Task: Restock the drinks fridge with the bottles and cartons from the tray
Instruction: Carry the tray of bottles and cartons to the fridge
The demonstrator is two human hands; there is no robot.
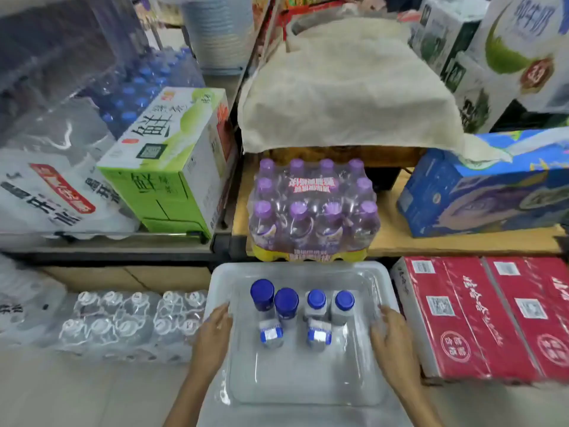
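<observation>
A clear plastic tray (295,377) sits low in the middle of the head view. My left hand (212,337) grips its left rim and my right hand (389,337) grips its right rim. Standing in the tray are two tall bottles with dark blue caps (262,293) (286,302), two shorter grey bottles with blue caps (316,298) (344,300), and two small cartons with blue and white tops (271,332) (319,335) in front of them. No fridge is in sight.
A shrink-wrapped pack of purple-capped bottles (314,211) sits just beyond the tray on a wooden shelf (462,241). Red boxes (480,315) stand right, wrapped water bottles (129,325) left, a green carton case (172,161) upper left, a cloth-covered stack (348,87) behind.
</observation>
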